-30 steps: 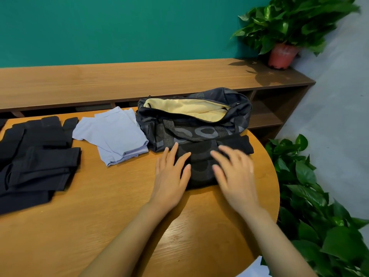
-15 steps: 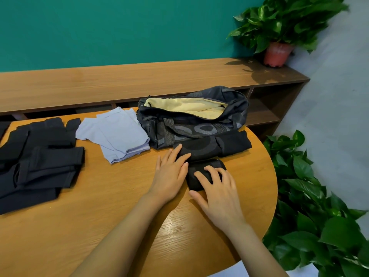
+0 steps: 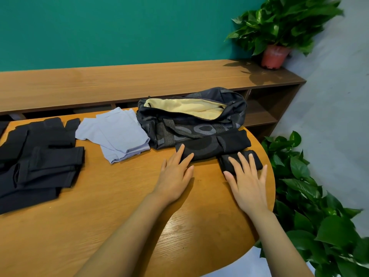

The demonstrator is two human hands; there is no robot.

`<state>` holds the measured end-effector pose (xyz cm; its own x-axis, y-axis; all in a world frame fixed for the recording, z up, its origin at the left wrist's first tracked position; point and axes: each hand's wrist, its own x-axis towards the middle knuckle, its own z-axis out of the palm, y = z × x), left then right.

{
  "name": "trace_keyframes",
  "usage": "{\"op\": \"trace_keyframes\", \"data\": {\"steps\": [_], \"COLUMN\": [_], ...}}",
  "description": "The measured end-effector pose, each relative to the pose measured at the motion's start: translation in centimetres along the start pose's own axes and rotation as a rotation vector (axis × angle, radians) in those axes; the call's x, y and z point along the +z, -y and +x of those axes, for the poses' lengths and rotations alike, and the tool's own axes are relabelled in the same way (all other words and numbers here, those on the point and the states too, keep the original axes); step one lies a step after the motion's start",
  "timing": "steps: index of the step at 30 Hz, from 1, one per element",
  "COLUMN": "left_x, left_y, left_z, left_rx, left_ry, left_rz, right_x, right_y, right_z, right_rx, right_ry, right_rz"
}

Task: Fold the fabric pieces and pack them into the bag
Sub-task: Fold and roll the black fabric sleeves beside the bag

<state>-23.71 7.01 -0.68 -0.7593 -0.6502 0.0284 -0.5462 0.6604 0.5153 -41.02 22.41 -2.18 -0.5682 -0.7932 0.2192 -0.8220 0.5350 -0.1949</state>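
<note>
I see my left hand flat, fingers straight, on the long black fabric just before the bag, right hand spread flat on a smaller folded black piece nearer me

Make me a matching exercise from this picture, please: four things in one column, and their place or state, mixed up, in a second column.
1. dark grey fabric duffel bag
2. pale blue folded fabric pieces
3. small black folded fabric piece
4. pink plant pot

A. on the long wooden shelf unit
B. under the fingers of the right hand
C. open, cream lining showing
D. between the bag and the black fabric pile

Pairs: 1-C, 2-D, 3-B, 4-A.
</note>
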Motion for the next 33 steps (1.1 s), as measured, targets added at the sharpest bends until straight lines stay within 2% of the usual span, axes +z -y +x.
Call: {"op": "trace_keyframes", "data": {"steps": [5, 10, 23, 28, 33], "left_x": [-0.7, -3.0, -8.2, -7.9, -8.0], "left_y": [0.1, 2.1, 16.6, 17.9, 17.8], "left_z": [-0.2, -2.0, -10.5, -11.7, -11.6], "left_rx": [0.006, -0.006, -0.199, -0.100, 0.001], "left_ry": [-0.010, -0.150, -0.369, -0.508, -0.541], "left_rz": [0.015, -0.010, 0.169, 0.139, 0.186], "right_x": [-1.0, -1.8, 3.3, 4.9, 5.3], "right_y": [1.3, 5.9, 23.5, 25.9, 25.7], "right_z": [0.3, 0.6, 3.6, 5.6, 5.6], "right_rx": [-0.043, -0.159, -0.495, -0.524, -0.503], "right_ry": [-0.064, -0.064, 0.056, 0.071, 0.038], "right_rz": [0.019, 0.021, 0.062, 0.007, 0.092]}}
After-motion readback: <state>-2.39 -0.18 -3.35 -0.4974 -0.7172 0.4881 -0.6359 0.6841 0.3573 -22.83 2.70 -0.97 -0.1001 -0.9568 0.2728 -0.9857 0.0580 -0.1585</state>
